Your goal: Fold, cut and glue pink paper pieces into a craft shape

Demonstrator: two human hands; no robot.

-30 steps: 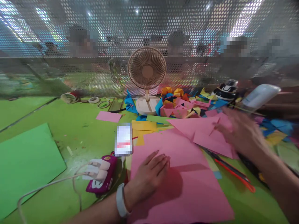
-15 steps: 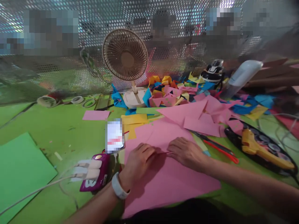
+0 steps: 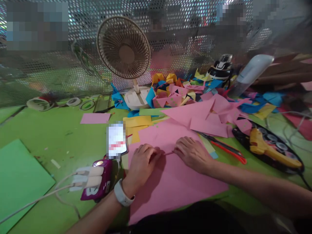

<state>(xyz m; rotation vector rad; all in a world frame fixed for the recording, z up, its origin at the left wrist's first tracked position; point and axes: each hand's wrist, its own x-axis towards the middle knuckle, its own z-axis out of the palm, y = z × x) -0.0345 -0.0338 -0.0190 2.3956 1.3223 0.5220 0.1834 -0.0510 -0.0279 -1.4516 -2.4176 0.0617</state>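
Note:
Between my hands runs a thin pink strip of paper [image 3: 168, 152], narrow as a stick; whether it is rolled or folded I cannot tell. My left hand [image 3: 144, 162], with a white band at the wrist, is closed on its left end. The right end is pinched in the curled fingers of my right hand [image 3: 191, 154]. Both hands rest low over a large pink paper sheet [image 3: 180, 191] lying flat on the green table. The fingertips hide the strip's ends. A red and black box cutter [image 3: 226, 151] lies right of my right hand.
A phone [image 3: 117, 139] and a purple power adapter [image 3: 97, 178] with cords lie at left, near green paper [image 3: 21, 185]. Behind are a fan [image 3: 126, 53], folded paper pieces [image 3: 175, 94] and tape rolls [image 3: 40, 104]. At right, a yellow glue gun [image 3: 273, 151] rests on a black tray.
The view has shifted slightly, so the fan and phone appear further left and higher. My hands stay on the strip, which now shows more clearly between slightly wider-spaced fingertips.

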